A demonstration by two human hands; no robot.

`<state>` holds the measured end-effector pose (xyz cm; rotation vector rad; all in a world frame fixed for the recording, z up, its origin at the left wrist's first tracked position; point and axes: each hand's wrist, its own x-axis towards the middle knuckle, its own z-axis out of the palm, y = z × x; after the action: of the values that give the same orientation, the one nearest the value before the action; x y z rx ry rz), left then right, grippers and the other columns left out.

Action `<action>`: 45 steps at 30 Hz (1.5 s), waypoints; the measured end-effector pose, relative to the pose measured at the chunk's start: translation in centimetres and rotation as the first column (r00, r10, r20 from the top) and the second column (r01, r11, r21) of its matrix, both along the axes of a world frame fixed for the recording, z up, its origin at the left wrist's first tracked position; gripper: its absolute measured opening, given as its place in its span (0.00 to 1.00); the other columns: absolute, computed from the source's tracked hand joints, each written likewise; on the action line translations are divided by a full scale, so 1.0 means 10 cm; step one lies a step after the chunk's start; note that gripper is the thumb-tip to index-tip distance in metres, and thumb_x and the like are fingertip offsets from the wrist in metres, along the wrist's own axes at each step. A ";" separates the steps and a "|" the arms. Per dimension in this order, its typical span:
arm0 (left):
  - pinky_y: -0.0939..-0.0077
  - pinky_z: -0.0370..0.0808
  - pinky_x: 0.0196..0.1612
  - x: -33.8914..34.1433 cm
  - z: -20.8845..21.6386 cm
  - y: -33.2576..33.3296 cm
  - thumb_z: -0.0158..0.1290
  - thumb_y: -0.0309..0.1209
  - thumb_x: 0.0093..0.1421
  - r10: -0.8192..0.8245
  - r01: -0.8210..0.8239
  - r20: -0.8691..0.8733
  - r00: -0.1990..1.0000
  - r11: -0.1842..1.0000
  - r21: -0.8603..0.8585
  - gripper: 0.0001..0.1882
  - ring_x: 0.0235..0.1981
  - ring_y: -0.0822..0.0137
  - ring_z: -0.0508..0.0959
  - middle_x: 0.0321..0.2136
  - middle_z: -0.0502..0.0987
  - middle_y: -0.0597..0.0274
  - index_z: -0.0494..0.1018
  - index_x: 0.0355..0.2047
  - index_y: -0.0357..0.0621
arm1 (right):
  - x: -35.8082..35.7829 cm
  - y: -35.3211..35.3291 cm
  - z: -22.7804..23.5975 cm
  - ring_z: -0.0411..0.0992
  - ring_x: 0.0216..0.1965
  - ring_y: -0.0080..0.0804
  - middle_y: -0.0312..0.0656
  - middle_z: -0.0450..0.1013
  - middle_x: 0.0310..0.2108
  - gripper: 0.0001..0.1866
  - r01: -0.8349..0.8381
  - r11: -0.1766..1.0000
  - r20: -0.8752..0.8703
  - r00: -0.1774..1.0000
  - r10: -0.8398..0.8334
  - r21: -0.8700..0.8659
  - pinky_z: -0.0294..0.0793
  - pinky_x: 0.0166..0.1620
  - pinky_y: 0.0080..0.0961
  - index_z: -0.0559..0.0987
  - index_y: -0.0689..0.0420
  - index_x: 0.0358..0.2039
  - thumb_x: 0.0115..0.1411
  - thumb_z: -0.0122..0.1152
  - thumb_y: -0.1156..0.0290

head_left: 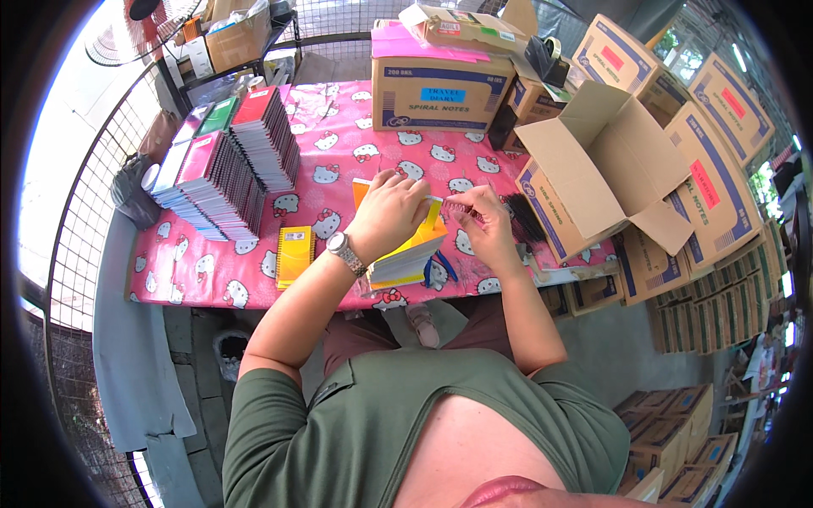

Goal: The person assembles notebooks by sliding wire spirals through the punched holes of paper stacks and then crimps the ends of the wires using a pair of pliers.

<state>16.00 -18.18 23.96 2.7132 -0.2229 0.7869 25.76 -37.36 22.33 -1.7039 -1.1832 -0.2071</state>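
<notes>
A yellow-covered notebook (409,258) with white pages stands tilted on the table in front of me. My left hand (388,213), wearing a wristwatch (340,245), is closed around its upper edge. Close by on the right, my right hand (487,222) pinches a thin dark spiral coil (458,208) at the notebook's edge; the fingers partly hide it. A bundle of black spiral coils (527,218) lies just right of that hand. Scissors with blue handles (442,267) rest beside the notebook. Left of my wrist lies a yellow spiral notebook (295,256).
Tall stacks of spiral notebooks (222,186) stand at the left of the pink patterned tablecloth (339,152). An open carton (555,195) sits at the right edge. Behind are a closed carton (440,93) and a tape dispenser (546,59). More cartons (711,169) are piled on the right.
</notes>
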 end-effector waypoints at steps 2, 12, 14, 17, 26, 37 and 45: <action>0.58 0.66 0.54 0.00 0.00 -0.01 0.52 0.32 0.62 -0.002 0.002 -0.008 1.000 1.000 0.000 0.08 0.38 0.54 0.75 0.31 0.78 0.56 0.72 0.39 0.43 | 0.01 0.00 0.04 0.72 0.38 0.31 0.39 0.71 0.36 0.16 -0.044 0.999 -0.034 0.998 0.043 -0.019 0.73 0.42 0.25 0.81 0.53 0.46 0.57 0.63 0.80; 0.59 0.66 0.53 0.00 0.02 -0.05 0.51 0.33 0.63 0.000 0.001 -0.040 0.999 1.000 0.025 0.07 0.39 0.56 0.76 0.30 0.78 0.58 0.71 0.39 0.44 | 0.18 -0.05 0.12 0.71 0.38 0.26 0.37 0.71 0.36 0.16 -0.073 0.996 -0.061 0.996 0.070 -0.050 0.74 0.42 0.23 0.82 0.55 0.45 0.58 0.60 0.84; 0.57 0.66 0.54 0.00 0.00 -0.05 0.49 0.35 0.64 -0.001 0.001 -0.017 1.000 1.000 0.014 0.08 0.40 0.57 0.77 0.30 0.78 0.59 0.71 0.36 0.44 | 0.13 -0.07 0.14 0.71 0.38 0.28 0.37 0.71 0.36 0.16 -0.086 0.994 -0.119 0.990 0.078 -0.069 0.73 0.43 0.25 0.82 0.56 0.45 0.57 0.61 0.84; 0.57 0.65 0.54 0.01 0.03 -0.07 0.48 0.35 0.65 0.015 -0.013 -0.061 0.998 0.999 0.036 0.08 0.41 0.57 0.77 0.30 0.78 0.59 0.71 0.37 0.44 | 0.11 -0.05 0.09 0.71 0.39 0.28 0.37 0.71 0.37 0.16 -0.128 0.991 -0.104 0.987 0.122 -0.050 0.73 0.43 0.25 0.82 0.56 0.45 0.56 0.61 0.85; 0.51 0.65 0.55 0.01 0.01 -0.15 0.47 0.37 0.66 0.032 -0.028 -0.054 0.998 0.998 0.062 0.09 0.41 0.56 0.77 0.32 0.78 0.59 0.70 0.36 0.44 | 0.06 -0.12 0.22 0.67 0.35 0.20 0.36 0.70 0.38 0.16 -0.179 0.981 -0.194 0.968 0.162 -0.071 0.69 0.37 0.17 0.80 0.55 0.50 0.60 0.65 0.75; 0.56 0.65 0.54 -0.05 0.06 -0.18 0.51 0.36 0.64 0.038 -0.036 -0.050 0.998 0.998 0.057 0.09 0.40 0.58 0.77 0.32 0.79 0.60 0.71 0.43 0.48 | 0.02 -0.13 0.25 0.67 0.30 0.18 0.37 0.69 0.38 0.17 -0.119 0.973 -0.369 0.929 0.039 -0.197 0.69 0.34 0.18 0.77 0.57 0.50 0.60 0.65 0.76; 0.51 0.63 0.55 -0.11 0.06 -0.16 0.52 0.37 0.64 0.052 -0.040 -0.108 0.993 0.993 0.113 0.13 0.46 0.55 0.76 0.37 0.78 0.60 0.69 0.47 0.50 | 0.12 -0.15 0.23 0.75 0.34 0.28 0.43 0.74 0.36 0.18 -0.145 0.983 -0.342 0.934 0.098 -0.115 0.73 0.36 0.26 0.71 0.60 0.54 0.67 0.57 0.66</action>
<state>14.91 -19.77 24.53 2.8652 -0.1847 0.6521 26.98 -38.85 24.61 -1.6956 -1.0594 0.2406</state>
